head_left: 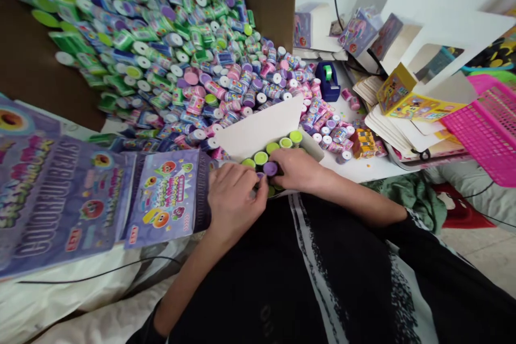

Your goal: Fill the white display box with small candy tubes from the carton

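Note:
An open white cardboard box rests against my lap, with small round containers standing in it, green-lidded ones in a row. My left hand and my right hand meet over the near end of the box. Between their fingertips is a purple-lidded container, which both hands pinch. What lies under my palms is hidden.
A huge heap of small colourful containers fills a brown carton behind the box. Purple printed display boxes lie at left. A blue tape dispenser, flat cardboard sheets, a yellow box and a pink basket sit at right.

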Available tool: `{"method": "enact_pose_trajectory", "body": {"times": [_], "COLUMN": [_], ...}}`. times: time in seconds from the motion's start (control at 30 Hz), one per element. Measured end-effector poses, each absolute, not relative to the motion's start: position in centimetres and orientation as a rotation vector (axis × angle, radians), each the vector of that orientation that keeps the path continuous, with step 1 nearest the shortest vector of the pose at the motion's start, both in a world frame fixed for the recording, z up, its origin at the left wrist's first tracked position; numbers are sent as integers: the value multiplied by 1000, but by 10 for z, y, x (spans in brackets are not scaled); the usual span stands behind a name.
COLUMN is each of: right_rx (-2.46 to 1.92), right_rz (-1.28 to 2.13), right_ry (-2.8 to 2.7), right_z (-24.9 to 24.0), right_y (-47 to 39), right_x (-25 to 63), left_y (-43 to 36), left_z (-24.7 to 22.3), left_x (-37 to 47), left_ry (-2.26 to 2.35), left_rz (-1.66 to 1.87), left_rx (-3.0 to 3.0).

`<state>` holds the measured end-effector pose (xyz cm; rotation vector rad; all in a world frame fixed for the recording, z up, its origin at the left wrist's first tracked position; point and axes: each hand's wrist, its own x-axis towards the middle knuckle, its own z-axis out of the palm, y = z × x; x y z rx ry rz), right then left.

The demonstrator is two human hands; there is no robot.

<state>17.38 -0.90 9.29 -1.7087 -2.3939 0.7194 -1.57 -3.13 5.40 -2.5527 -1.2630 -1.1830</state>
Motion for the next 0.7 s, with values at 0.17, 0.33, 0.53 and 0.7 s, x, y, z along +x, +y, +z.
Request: {"method": "enact_pose_trajectory", "body": {"times": [0.17, 0.33, 0.53, 0.7], "right_rx": [-1628, -1533, -2226, -2464], "right_rz": [826, 627, 181, 28], "right_ry": [-2330, -1990, -1903, -1916], "right_z": [91, 101, 105, 103], "right_y": [-18, -25, -9, 3], "right_x": [172, 223, 298, 317], "left_y": [-33, -35, -35, -35], "left_z": [54, 60, 63, 63], "left_x": [-19, -18, -14, -18], "left_ry": [-1167, -811, -681, -669], "left_rz": [-1212, -1036, -902, -964], "left_rx": [-2545, -2675, -2632, -2573]}}
